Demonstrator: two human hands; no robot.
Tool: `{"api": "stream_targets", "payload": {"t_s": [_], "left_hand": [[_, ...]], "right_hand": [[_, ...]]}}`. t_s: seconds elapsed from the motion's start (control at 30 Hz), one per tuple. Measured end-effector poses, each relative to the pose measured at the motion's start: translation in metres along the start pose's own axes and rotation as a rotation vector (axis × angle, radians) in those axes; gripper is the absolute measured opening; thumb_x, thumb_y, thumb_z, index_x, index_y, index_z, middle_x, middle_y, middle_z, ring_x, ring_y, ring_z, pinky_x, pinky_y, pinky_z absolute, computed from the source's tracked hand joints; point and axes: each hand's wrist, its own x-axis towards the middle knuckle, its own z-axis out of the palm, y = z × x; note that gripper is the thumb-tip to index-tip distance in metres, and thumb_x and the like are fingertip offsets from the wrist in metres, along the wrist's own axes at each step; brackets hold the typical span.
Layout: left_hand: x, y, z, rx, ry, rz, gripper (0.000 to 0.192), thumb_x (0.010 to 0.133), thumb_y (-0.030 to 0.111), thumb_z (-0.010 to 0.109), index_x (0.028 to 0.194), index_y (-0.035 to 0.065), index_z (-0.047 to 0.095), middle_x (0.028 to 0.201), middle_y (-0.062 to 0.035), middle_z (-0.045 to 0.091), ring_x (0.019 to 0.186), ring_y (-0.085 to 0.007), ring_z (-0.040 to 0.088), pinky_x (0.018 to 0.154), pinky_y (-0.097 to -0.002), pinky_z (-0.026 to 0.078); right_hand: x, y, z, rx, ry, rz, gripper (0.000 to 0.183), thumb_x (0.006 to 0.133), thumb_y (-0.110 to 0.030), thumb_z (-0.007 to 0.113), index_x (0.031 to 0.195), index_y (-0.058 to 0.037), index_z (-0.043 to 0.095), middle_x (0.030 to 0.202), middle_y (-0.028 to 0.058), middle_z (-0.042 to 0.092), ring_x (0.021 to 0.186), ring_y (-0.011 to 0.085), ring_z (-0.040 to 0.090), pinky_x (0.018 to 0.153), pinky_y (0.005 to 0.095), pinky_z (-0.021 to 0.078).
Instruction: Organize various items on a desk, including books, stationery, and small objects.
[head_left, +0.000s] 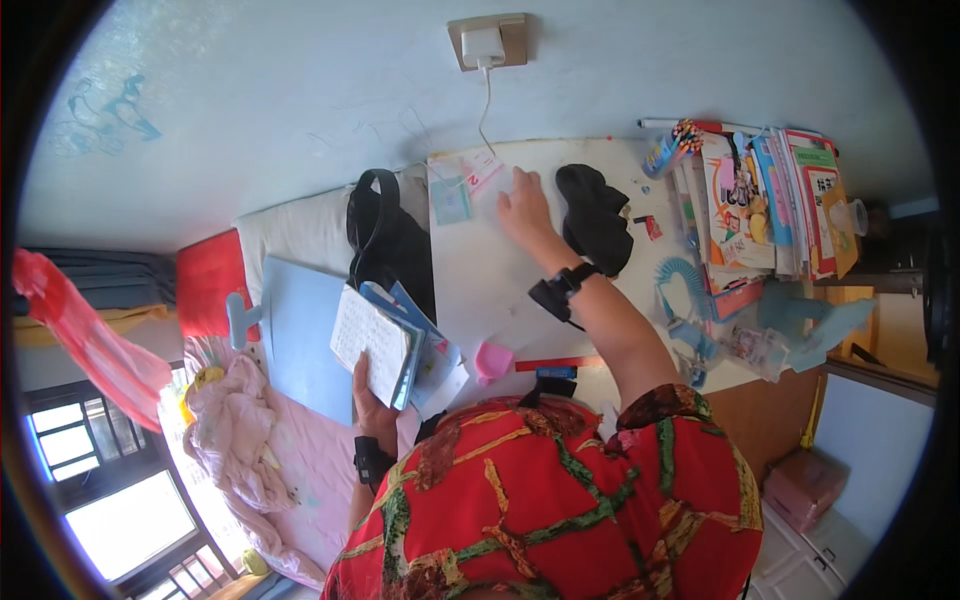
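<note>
In my left hand (375, 409) is a stack of notebooks and papers (373, 341). A page with handwriting lies uppermost, and blue covers fan out behind it. My right hand (527, 214) reaches over the white desktop (480, 289) towards the wall, its fingers apart and nothing visible between them. Just left of those fingers lie a pink and white card (485, 172) and a pale green card (451, 202). A crumpled black cloth item (592, 217) rests to the right of my right hand. Near the desk's front edge lies a pink plastic piece (493, 361).
A white charger (482, 46) sits in the wall socket, its cable trailing to the desk. Books (780, 202), a pencil cup (664, 154) and a blue coil (682, 281) occupy the right. Leftward are a black bag (390, 247), a blue panel (304, 330) and a bed with pink bedding (240, 427).
</note>
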Motion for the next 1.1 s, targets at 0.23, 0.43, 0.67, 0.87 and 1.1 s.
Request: {"api": "stream_targets", "payload": {"t_s": [0.23, 0.43, 0.67, 0.87, 1.1], "left_hand": [[-0.001, -0.001, -0.016, -0.011, 0.014, -0.050, 0.053, 0.093, 0.022, 0.057, 0.139, 0.0033, 0.038, 0.131, -0.0170, 0.055, 0.115, -0.0326, 0.058, 0.098, -0.0484, 0.048], [0.011, -0.006, 0.011, 0.001, -0.006, -0.086, 0.054, 0.092, 0.021, 0.058, 0.139, 0.0048, 0.038, 0.130, -0.0164, 0.056, 0.114, -0.0326, 0.058, 0.097, -0.0486, 0.049], [0.015, -0.009, 0.038, 0.140, 0.011, -0.097, 0.054, 0.093, 0.024, 0.057, 0.139, 0.0031, 0.038, 0.131, -0.0160, 0.055, 0.115, -0.0325, 0.058, 0.096, -0.0478, 0.049], [0.009, -0.009, 0.035, 0.101, 0.025, -0.038, 0.053, 0.093, 0.024, 0.057, 0.138, 0.0020, 0.039, 0.131, -0.0170, 0.054, 0.115, -0.0333, 0.057, 0.097, -0.0482, 0.049], [0.011, -0.009, 0.022, 0.085, 0.042, -0.015, 0.052, 0.093, 0.030, 0.057, 0.135, 0.0027, 0.043, 0.126, -0.0166, 0.058, 0.109, -0.0324, 0.061, 0.091, -0.0475, 0.053]], "right_hand": [[-0.022, 0.026, -0.109, -0.720, 0.155, -0.167, 0.055, 0.076, -0.016, 0.067, 0.128, -0.0115, 0.050, 0.115, 0.0168, 0.047, 0.108, 0.0333, 0.047, 0.083, 0.0499, 0.0422], [0.003, 0.044, -0.098, -0.436, -0.018, -0.227, 0.056, 0.070, -0.009, 0.067, 0.124, -0.0063, 0.053, 0.101, 0.0152, 0.049, 0.096, 0.0337, 0.052, 0.076, 0.0449, 0.0452], [0.061, 0.055, -0.045, -0.737, -0.089, -0.309, 0.017, 0.085, -0.012, 0.054, 0.098, -0.0072, 0.063, 0.100, 0.0126, 0.053, 0.090, 0.0304, 0.055, 0.066, 0.0419, 0.0456], [0.066, 0.070, -0.043, -0.750, -0.054, -0.202, 0.020, 0.092, -0.020, 0.050, 0.097, -0.0072, 0.065, 0.100, 0.0131, 0.053, 0.087, 0.0300, 0.056, 0.060, 0.0416, 0.0490], [0.065, 0.105, -0.084, -0.735, -0.004, 0.035, 0.023, 0.090, -0.016, 0.052, 0.103, -0.0008, 0.062, 0.108, 0.0224, 0.055, 0.089, 0.0381, 0.060, 0.066, 0.0451, 0.0539]]}}
